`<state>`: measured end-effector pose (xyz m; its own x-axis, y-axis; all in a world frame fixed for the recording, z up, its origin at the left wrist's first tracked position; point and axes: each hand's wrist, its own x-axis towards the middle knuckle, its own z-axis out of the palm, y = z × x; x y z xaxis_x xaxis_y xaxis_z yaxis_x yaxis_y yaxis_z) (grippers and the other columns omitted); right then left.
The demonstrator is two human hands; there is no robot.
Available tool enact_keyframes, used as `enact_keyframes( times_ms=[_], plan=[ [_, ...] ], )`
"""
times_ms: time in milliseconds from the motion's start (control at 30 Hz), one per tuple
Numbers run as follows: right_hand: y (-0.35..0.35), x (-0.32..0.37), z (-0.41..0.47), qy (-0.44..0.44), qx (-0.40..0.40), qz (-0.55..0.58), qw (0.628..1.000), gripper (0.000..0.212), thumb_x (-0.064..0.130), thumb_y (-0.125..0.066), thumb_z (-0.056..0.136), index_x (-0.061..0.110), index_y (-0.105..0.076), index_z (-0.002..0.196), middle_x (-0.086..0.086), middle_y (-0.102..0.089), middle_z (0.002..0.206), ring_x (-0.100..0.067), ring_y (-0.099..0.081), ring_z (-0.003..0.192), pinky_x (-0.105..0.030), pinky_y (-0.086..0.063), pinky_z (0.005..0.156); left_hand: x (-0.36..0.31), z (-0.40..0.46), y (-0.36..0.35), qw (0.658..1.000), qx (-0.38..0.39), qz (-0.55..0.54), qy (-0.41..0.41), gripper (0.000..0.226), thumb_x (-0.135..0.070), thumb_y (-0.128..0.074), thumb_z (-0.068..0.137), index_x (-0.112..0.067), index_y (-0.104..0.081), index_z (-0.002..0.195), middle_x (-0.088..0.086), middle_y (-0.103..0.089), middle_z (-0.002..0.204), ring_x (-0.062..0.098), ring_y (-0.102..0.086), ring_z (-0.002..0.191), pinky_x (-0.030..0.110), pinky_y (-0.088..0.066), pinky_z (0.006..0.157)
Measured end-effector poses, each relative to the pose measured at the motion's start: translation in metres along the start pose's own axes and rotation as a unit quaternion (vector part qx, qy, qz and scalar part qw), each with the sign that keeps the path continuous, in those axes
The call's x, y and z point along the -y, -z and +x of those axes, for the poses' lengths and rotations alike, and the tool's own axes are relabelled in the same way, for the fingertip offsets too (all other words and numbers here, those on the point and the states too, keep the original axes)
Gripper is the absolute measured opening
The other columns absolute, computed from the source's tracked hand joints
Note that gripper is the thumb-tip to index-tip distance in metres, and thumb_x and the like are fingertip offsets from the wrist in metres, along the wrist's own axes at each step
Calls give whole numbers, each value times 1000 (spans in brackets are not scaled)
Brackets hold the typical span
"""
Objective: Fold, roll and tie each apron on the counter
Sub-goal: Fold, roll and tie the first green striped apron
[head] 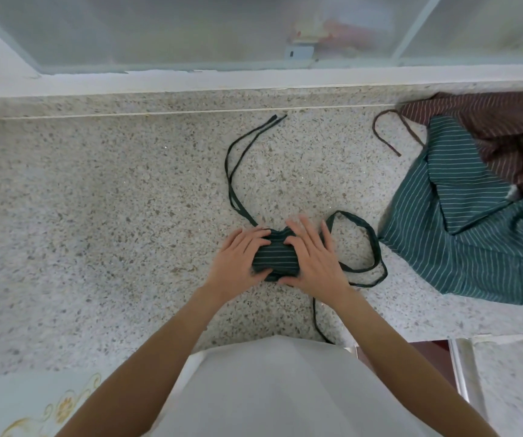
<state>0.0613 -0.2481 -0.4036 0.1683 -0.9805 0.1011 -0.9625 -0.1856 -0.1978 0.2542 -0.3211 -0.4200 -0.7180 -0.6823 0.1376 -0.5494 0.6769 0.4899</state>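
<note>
Head view: rolled green apron (275, 258) gripped between both hands' curled fingers (255, 239).

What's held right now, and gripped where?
Both hands, left and right, clasp the rolled dark green apron by its two ends; ties lie loose.

Home kitchen, prob. — speckled terrazzo counter (96, 216), frosted sliding window (190, 26) behind, striped aprons (474, 216) piled at one end
</note>
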Motion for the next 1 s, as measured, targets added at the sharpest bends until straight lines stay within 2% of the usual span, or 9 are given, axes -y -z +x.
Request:
enact_keyframes(
  times_ms=[167, 267, 367, 433, 567, 667, 800, 900, 1000],
  plan=[
    [-7, -8, 2, 15, 54, 69, 996, 76, 45, -83, 57, 15, -40, 111, -5, -62, 115, -23, -56, 117, -39, -27, 112, 11, 3, 3, 985, 153, -70, 28, 65, -51, -71, 71, -17, -47, 120, -2, -51, 136, 16, -50, 120, 32, -17, 113],
    [-6, -4, 2, -10, 48, 98, 994, 70, 38, -85, 58, 15, -43, 109, -4, -66, 99, -21, -65, 90, -35, -46, 96, 10, 12, 4, 983, 165, -72, 31, 63, -42, -74, 72, -15, -46, 122, -1, -62, 119, 18, -59, 108, 27, -26, 105],
    [-2, 1, 4, -87, 39, 164, 982, 62, 30, -83, 66, 17, -43, 112, -2, -65, 97, -21, -63, 87, -31, -43, 86, 5, 24, 5, 976, 174, -109, 74, 60, -34, -73, 73, -18, -41, 121, -2, -67, 104, 17, -65, 89, 31, -43, 93],
    [7, 6, 5, -212, 38, 278, 936, 60, 26, -79, 72, 19, -43, 120, 6, -58, 101, -11, -56, 91, -25, -38, 87, 1, 32, 9, 946, 178, -210, 172, 63, -28, -74, 73, -24, -36, 123, 0, -66, 102, 16, -65, 84, 33, -52, 78],
    [33, 10, 10, -401, -81, 474, 780, 66, 24, -79, 74, 20, -37, 125, 4, -56, 110, 2, -57, 93, -8, -47, 70, -21, 47, 24, 817, 116, -441, 354, 37, -33, -65, 86, -17, -54, 117, -1, -67, 99, 9, -65, 87, 20, -51, 77],
    [47, 7, 13, -463, -98, 531, 703, 62, 25, -77, 77, 14, -39, 126, 0, -56, 112, -5, -58, 95, -8, -49, 66, -39, 44, 33, 835, 65, -442, 321, 26, -37, -53, 92, -17, -63, 107, -5, -67, 84, 2, -61, 68, 14, -48, 69],
    [62, 3, 10, -527, -151, 590, 593, 57, 30, -76, 77, 14, -47, 123, 0, -60, 110, -17, -59, 103, -25, -48, 79, -46, 24, 39, 895, -3, -349, 277, 16, -31, -56, 92, -23, -68, 84, -8, -67, 68, 3, -57, 51, 13, -43, 54],
    [71, 3, 5, -527, -154, 600, 583, 53, 32, -76, 76, 17, -50, 120, 8, -60, 102, -10, -59, 95, -20, -45, 71, -41, 8, 42, 939, 33, -252, 233, 17, -31, -54, 94, -25, -69, 88, -15, -69, 71, 6, -56, 40, 18, -46, 44],
    [74, 8, 2, -523, -135, 611, 579, 58, 35, -78, 73, 17, -50, 120, 4, -63, 107, -11, -61, 96, -25, -48, 75, -35, -3, 46, 976, 61, -100, 184, 23, -35, -48, 96, -21, -67, 97, -10, -71, 73, 6, -59, 42, 27, -51, 47]
  ],
)
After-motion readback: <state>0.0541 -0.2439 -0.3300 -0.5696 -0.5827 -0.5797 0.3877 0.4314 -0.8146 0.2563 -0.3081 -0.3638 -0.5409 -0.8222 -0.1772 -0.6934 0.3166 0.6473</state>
